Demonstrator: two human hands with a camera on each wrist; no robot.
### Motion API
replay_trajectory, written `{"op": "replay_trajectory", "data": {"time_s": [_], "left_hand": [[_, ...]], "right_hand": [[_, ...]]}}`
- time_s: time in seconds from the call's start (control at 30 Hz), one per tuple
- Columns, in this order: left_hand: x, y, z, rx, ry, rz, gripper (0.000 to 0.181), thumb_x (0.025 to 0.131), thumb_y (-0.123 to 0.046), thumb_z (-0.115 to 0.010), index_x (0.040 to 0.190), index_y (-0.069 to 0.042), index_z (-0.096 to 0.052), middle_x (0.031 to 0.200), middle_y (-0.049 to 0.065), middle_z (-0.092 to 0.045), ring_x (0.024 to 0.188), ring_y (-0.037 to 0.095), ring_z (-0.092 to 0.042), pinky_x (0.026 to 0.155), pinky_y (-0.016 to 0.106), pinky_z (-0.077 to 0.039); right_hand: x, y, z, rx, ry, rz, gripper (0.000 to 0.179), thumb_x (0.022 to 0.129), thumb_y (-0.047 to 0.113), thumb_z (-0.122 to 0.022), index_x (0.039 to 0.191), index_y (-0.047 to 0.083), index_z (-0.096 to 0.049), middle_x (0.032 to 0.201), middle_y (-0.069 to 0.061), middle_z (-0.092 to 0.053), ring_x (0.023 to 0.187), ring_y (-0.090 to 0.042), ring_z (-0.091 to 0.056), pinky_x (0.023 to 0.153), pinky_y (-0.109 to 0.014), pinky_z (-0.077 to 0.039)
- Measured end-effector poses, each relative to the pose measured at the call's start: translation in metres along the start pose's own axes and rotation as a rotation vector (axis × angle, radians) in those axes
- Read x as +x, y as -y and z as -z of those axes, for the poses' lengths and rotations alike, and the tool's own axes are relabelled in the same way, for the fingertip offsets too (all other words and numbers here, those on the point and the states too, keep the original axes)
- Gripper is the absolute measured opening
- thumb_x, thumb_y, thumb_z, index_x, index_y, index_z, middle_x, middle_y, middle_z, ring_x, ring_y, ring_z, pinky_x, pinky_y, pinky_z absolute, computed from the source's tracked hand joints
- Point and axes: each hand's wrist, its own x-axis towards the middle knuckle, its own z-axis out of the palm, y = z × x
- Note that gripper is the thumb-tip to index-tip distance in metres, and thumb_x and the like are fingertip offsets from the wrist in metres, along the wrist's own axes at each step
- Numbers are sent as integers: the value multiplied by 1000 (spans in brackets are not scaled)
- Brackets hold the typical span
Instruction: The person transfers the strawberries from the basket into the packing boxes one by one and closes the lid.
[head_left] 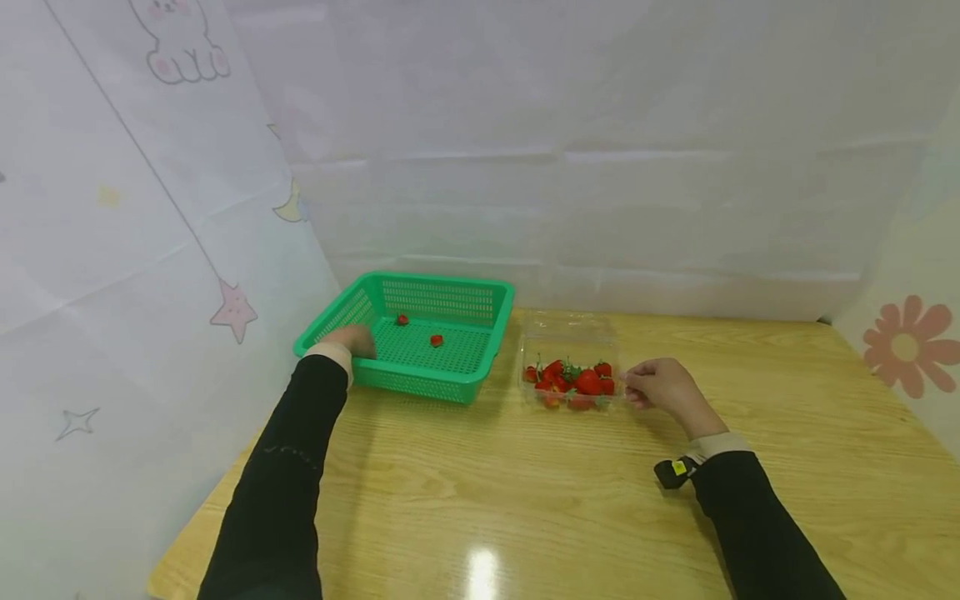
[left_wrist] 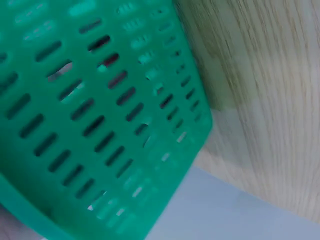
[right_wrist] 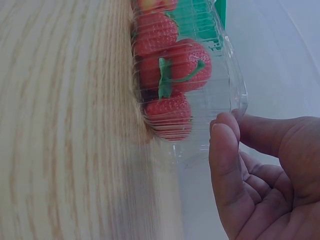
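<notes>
My left hand [head_left: 354, 340] reaches over the near-left rim of a green plastic basket [head_left: 416, 377], its fingers down inside and mostly hidden by the wall. Through the slots in the left wrist view, a bit of red [left_wrist: 108, 61] shows; whether the fingers hold it I cannot tell. Two small strawberries, one farther back [head_left: 402, 319] and one near the middle [head_left: 437, 340], lie on the basket floor. With thumb and forefinger my right hand [head_left: 663, 388] pinches the right rim of a clear plastic box [right_wrist: 220, 95]. Several red strawberries [head_left: 588, 382] with green stems fill its bottom.
The box's clear lid [head_left: 567, 325] stands raised at the back. Basket and box sit side by side on a light wooden table [head_left: 450, 492]. A pale printed sheet [head_left: 600, 167] hangs behind the table and along both sides.
</notes>
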Motion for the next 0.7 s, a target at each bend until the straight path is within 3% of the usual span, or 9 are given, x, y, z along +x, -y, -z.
{"op": "replay_trajectory", "data": {"time_s": [0.1, 0.2, 0.23, 0.37, 0.53, 0.7], "left_hand": [[-1, -4, 0, -64, -22, -20, 22, 99, -17, -57, 108, 1, -67, 110, 20, -63, 103, 36, -58, 86, 46, -49], [-3, -13, 1, -153, -89, -70, 13, 95, -14, -63, 86, -5, -65, 84, 8, -60, 77, 24, -55, 69, 38, -48], [-2, -16, 2, -177, -109, -80, 12, 95, -14, -64, 87, -5, -65, 82, 7, -59, 74, 23, -54, 67, 37, -47], [-4, -33, 4, -226, -222, -141, 14, 94, -16, -67, 102, -4, -67, 100, 11, -64, 89, 29, -61, 76, 41, -50], [-8, -60, 5, -265, -349, -224, 18, 95, -18, -66, 108, -6, -68, 106, 13, -64, 90, 28, -62, 75, 41, -50], [-16, -91, 5, -350, -401, -301, 21, 96, -18, -65, 113, -7, -66, 111, 13, -63, 98, 28, -61, 79, 42, -51]], "right_hand": [[-1, 1, 0, 2, 3, -1, 33, 101, 14, -54, 116, -15, -58, 91, -21, -67, 79, -30, -67, 69, -37, -57], [-2, 2, 0, 4, 10, -4, 34, 101, 14, -54, 117, -15, -58, 91, -21, -67, 78, -28, -67, 69, -37, -57], [-2, 3, 0, 7, 8, -11, 34, 101, 15, -54, 117, -15, -58, 91, -21, -67, 78, -28, -67, 69, -37, -57], [-2, 4, 0, 8, 9, -14, 33, 102, 14, -54, 116, -15, -58, 91, -21, -67, 78, -28, -67, 69, -38, -57], [-3, 5, -2, 7, 7, -7, 33, 102, 14, -53, 116, -16, -58, 90, -21, -66, 77, -27, -67, 68, -37, -57], [-3, 4, -2, 10, 12, -3, 32, 102, 13, -53, 116, -16, -58, 90, -20, -67, 77, -27, -67, 68, -37, -57]]}}
